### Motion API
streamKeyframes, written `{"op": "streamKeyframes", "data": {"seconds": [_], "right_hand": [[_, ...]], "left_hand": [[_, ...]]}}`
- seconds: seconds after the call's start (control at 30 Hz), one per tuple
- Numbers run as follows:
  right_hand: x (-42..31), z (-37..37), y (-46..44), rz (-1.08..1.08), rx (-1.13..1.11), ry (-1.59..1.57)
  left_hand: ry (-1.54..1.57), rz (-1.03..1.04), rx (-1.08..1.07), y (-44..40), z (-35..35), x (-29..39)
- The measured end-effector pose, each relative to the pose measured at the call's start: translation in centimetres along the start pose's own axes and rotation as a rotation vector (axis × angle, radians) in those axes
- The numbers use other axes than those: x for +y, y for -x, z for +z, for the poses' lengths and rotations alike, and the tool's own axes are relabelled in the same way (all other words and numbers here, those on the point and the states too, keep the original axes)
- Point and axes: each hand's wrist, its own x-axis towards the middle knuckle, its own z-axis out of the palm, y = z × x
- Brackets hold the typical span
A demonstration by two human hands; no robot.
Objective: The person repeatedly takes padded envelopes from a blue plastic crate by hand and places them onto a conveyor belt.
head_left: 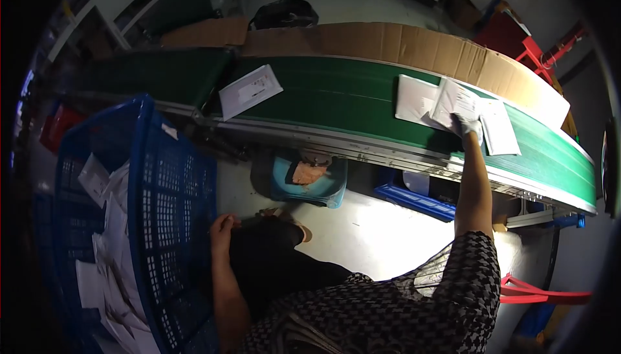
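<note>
My right hand [471, 126], in a light glove with dark fingertips, grips the lower edge of a white mailing envelope [455, 101] with a printed label. That envelope is tilted and overlaps a second white envelope [412, 98] on its left. Another white envelope [500, 129] lies just to the right of the hand. All three are at the green conveyor belt [330, 98]. Low on the left, my bare left hand [224, 224] hangs beside the basket near my knee, its fingers loosely curled with nothing in them.
A lone labelled envelope [251, 91] lies further left on the belt. The tall blue basket [171, 224] at my left holds many white envelopes. Cardboard [388, 42] lines the belt's far edge. A light-blue bin [284, 189] stands under the belt, near a blue crate [414, 202].
</note>
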Motion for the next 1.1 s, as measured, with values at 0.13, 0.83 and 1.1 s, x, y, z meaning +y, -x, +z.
{"op": "streamKeyframes", "data": {"seconds": [0.13, 0.83, 1.1], "right_hand": [[-1.6, 0.7, -0.2, -0.07, -0.074, -0.304], [-32.8, -3.1, 65.9, -2.049, -0.991, -0.985], [-34.3, -4.9, 80.3, -2.285, -0.908, -0.499]], "left_hand": [[0.007, -0.007, 0.05, -0.2, 0.4, -0.4], [-1.029, 0.418, 0.948, 25.4, -21.4, 5.6], [-0.463, 0.076, 0.344, 26.0, -25.7, 2.7]]}}
